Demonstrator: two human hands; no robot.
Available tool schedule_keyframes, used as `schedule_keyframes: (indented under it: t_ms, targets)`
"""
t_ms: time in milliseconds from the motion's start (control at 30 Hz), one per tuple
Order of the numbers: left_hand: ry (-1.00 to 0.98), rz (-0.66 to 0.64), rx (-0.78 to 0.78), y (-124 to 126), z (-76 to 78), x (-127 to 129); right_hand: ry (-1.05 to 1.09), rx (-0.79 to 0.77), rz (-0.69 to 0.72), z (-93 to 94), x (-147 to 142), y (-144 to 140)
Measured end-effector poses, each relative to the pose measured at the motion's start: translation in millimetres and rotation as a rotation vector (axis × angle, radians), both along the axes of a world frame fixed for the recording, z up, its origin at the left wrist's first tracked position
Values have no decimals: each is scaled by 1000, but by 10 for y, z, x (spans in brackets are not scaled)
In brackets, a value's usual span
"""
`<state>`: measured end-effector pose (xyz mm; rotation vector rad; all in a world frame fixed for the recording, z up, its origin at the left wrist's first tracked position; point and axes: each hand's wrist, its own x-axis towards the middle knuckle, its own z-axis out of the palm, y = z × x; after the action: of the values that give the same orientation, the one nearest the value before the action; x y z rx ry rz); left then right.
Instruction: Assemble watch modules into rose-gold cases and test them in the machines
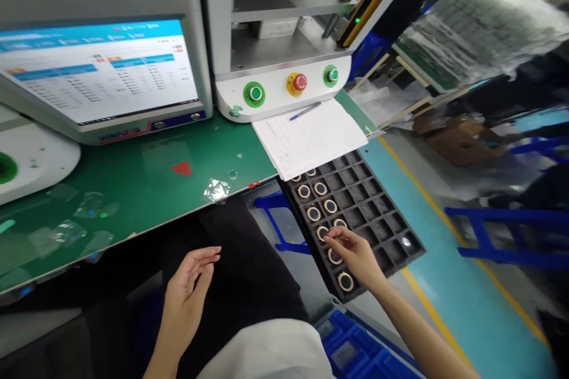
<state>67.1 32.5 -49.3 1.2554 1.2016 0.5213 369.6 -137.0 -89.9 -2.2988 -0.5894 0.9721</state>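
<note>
Ring (323,232) under right hand (353,254) fingertips

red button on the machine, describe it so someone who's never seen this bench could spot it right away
Start at the white machine standing at the back of the green bench, right of the monitor. Along its rounded white front panel sits a row of three round buttons. The red button is the middle one, on a yellow base, while the buttons on either side of it are green.

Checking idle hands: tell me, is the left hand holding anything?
No, the left hand hangs open and empty over the lap, touching nothing.
</note>
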Motion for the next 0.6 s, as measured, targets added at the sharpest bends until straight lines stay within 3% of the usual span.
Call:
schedule_keyframes:
  t_ms: [133,267,400,600]
  targets:
    - [18,0,102,71,76,-138,264,360,21,95,-483,444]
    - [90,40,149,35,221,-256,517,482,208,138,-948,809]
    - [173,56,178,-105,318,-381,732,458,442,3,-1271,978]
    - [376,204,169,-393,212,-944,935,234,495,-389,-1405,1237]
